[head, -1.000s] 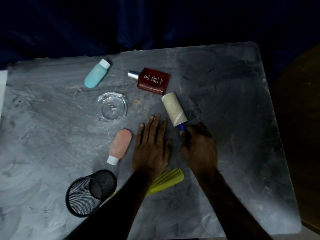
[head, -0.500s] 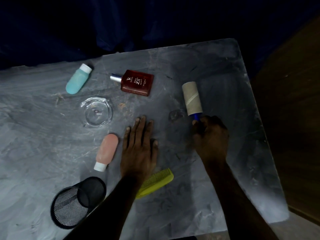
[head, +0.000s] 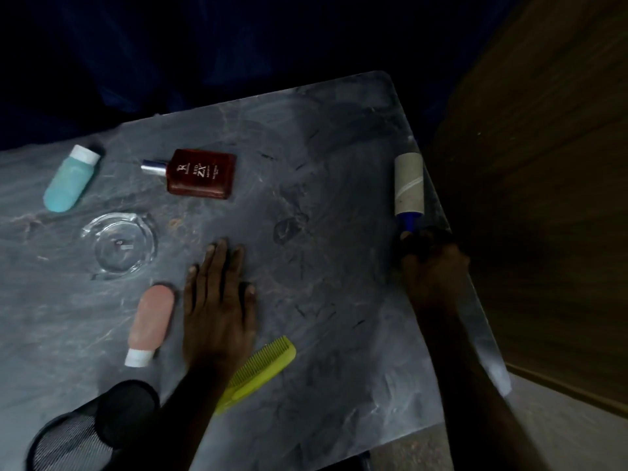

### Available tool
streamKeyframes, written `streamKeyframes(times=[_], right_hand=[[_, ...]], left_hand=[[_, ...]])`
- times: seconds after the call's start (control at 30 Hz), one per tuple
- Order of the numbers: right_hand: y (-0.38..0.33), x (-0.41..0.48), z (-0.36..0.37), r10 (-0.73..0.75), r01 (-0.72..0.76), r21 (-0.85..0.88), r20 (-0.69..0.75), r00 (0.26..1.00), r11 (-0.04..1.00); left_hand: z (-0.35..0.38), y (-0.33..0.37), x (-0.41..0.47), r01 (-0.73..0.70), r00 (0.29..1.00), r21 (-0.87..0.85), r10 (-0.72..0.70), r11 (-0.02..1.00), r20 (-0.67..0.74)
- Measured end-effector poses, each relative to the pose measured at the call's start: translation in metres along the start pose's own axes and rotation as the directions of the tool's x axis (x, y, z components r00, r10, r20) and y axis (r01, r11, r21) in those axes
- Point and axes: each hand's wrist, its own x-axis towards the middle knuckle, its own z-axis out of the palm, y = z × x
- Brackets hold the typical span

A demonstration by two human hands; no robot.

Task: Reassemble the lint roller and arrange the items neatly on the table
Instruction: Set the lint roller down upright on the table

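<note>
The lint roller (head: 408,185), a beige cardboard roll on a blue handle, lies along the right edge of the grey table (head: 339,300). My right hand (head: 433,270) is closed around the blue handle, which is mostly hidden in my fist. My left hand (head: 219,311) rests flat on the table, fingers apart, holding nothing. Beside it lie a pink bottle (head: 152,321) and a yellow-green comb (head: 260,370).
A red perfume bottle (head: 200,174) and a teal bottle (head: 69,180) lie at the back left. A glass ashtray (head: 119,244) sits left of centre. A black mesh cup (head: 85,433) lies on its side at the front left. A wooden surface (head: 543,198) stands right of the table.
My right hand has carried the lint roller from the table's middle to its right edge. The left hand has stayed flat. My view has shifted to the right.
</note>
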Motion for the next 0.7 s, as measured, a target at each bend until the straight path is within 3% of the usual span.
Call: streamKeyframes(times=[0.17, 0.3, 0.43, 0.57, 0.7], right_hand=[[0.005, -0.001, -0.012, 0.037, -0.037, 0.013, 0.04, 0.999, 0.999], [-0.013, -0.002, -0.016, -0.032, 0.053, -0.103, 0.193, 0.981, 0.993], [-0.038, -0.014, -0.004, -0.163, 0.179, -0.111, 0.135, 0.977, 0.978], [-0.053, -0.029, 0.014, -0.246, 0.272, -0.096, 0.218, 0.945, 0.958], [-0.069, -0.048, 0.037, -0.377, 0.396, -0.052, 0.213, 0.901, 0.917]], left_hand=[[0.002, -0.001, 0.0, 0.005, 1.0, 0.0, -0.005, 1.0, -0.006], [0.002, 0.0, 0.0, 0.004, 1.0, 0.001, -0.004, 1.0, -0.02], [0.001, 0.0, 0.0, 0.007, 1.0, 0.009, -0.007, 1.0, -0.026], [0.003, -0.002, 0.0, 0.007, 1.0, 0.004, -0.007, 1.0, -0.027], [0.005, -0.003, 0.0, 0.004, 0.999, 0.007, -0.004, 1.0, -0.032]])
